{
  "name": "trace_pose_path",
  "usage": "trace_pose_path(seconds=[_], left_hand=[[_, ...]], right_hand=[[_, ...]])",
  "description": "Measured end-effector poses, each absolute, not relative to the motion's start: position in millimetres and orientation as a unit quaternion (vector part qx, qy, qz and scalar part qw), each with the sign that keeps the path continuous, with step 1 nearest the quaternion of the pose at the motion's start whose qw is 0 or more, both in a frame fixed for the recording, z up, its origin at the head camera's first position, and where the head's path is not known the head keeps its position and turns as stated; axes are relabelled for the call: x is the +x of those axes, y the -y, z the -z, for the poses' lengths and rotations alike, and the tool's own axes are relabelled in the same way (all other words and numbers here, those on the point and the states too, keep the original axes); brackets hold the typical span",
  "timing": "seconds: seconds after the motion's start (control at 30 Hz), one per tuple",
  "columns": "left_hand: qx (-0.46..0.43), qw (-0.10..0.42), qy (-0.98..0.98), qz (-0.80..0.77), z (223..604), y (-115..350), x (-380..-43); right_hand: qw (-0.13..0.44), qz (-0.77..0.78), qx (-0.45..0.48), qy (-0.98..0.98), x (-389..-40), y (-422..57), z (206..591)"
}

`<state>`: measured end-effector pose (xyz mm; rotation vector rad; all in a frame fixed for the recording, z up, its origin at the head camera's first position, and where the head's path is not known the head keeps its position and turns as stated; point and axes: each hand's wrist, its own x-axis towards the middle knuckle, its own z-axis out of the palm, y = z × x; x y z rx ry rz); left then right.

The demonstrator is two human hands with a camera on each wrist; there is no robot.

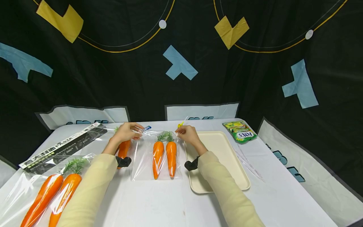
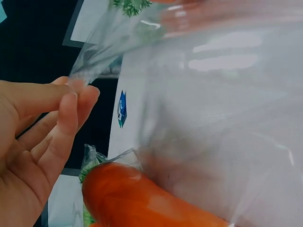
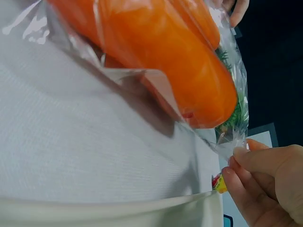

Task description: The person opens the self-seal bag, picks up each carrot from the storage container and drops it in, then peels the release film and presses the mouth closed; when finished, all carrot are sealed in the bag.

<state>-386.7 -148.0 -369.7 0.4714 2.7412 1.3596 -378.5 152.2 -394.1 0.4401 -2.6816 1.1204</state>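
Observation:
In the head view, a clear plastic bag (image 1: 144, 165) with two orange carrots (image 1: 171, 157) inside lies mid-table, green tops toward the far edge. My left hand (image 1: 126, 132) pinches the bag's far left corner between thumb and fingers. At the far right corner, my right hand (image 1: 188, 135) pinches the plastic likewise. The left wrist view shows the film (image 2: 92, 61) stretched up from the left fingertips. In the right wrist view, a carrot (image 3: 165, 61) lies inside the bag beside the right hand (image 3: 272, 182).
Another bagged pair of carrots (image 1: 42, 197) lies front left; more carrot (image 1: 123, 148) shows behind my left wrist. A black-and-white package (image 1: 66, 146) is at left. Right of the bag sits a beige tray (image 1: 224, 157), then a green FOX'S packet (image 1: 241, 131). Small blue (image 1: 147, 128) and yellow wrappers (image 1: 180, 125) lie behind.

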Motion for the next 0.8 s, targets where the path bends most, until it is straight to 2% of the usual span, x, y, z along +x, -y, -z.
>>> trace_pose_path(seconds=[0.23, 0.5, 0.63, 0.8], left_hand=[[0.152, 0.009, -0.887, -0.435, 375.0, 149.2, -386.1], [0.139, 0.025, -0.898, -0.416, 378.3, 150.4, -386.3], [0.142, 0.005, -0.911, -0.387, 373.3, 154.5, -382.6], [0.141, -0.026, -0.924, -0.353, 364.7, 158.8, -374.0]], right_hand=[[0.105, -0.358, 0.148, 0.916, -382.4, -149.0, 400.0], [0.07, -0.372, 0.146, 0.914, -380.6, -152.4, 398.9], [0.069, -0.387, 0.15, 0.907, -377.1, -158.4, 396.2], [0.101, -0.408, 0.162, 0.893, -366.3, -167.8, 388.5]])
